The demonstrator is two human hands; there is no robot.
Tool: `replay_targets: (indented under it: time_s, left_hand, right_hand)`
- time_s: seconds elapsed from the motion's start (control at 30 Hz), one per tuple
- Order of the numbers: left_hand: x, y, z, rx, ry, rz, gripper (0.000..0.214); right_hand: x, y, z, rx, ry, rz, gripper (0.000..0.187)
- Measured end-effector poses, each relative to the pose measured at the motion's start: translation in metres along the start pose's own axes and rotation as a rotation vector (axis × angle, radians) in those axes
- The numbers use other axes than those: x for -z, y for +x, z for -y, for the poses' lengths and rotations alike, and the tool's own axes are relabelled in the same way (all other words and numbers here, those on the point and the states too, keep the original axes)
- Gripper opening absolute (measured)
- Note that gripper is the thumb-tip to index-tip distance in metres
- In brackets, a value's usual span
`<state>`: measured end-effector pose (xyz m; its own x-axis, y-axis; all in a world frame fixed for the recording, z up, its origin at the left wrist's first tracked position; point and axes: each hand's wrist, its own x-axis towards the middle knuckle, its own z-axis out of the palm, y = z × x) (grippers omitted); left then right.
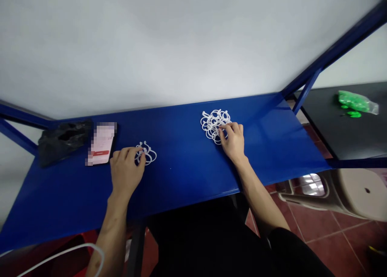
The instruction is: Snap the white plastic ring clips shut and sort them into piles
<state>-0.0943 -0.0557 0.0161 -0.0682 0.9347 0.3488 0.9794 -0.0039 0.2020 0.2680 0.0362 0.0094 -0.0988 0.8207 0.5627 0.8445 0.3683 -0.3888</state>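
On the blue shelf top lie two groups of thin white plastic rings, each ring with a small knob. The larger pile of white rings (211, 126) is toward the right; my right hand (234, 140) reaches into its near right side, thumb and index fingertips pinched together on a ring. A smaller cluster of white rings (151, 154) lies left of the middle. My left hand (125, 170) is at its left edge, thumb and index closing on a ring there. The fingers partly hide the rings they touch.
Left of my left hand lies a phone (102, 144) with a lit screen, beside a crumpled black plastic bag (65, 142). Blue metal struts (308, 89) rise at the shelf's ends. At right are a dark table (326, 123) with a bag of green pieces (355, 101) and a beige plastic stool (359, 188).
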Motion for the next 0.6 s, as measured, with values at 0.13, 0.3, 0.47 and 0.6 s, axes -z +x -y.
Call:
replay_targets:
  time_s: [0.13, 0.3, 0.47, 0.6]
  left_hand:
    - [0.004, -0.003, -0.001, 0.032, -0.062, -0.085, 0.021]
    - [0.010, 0.004, -0.017, 0.098, -0.223, -0.169, 0.024]
    - [-0.004, 0.027, -0.045, -0.050, -0.415, -0.087, 0.022]
    - [-0.028, 0.039, -0.059, -0.144, -0.557, -0.021, 0.023]
  right_hand:
    - [0.003, -0.001, 0.008, 0.023, 0.010, -0.051, 0.015]
    - [-0.002, 0.002, 0.036, 0.172, 0.146, 0.016, 0.018]
    - [-0.020, 0.003, 0.074, 0.311, 0.425, 0.319, 0.025]
    - [-0.036, -0.008, 0.095, 0.199, 0.569, 0.471, 0.035]
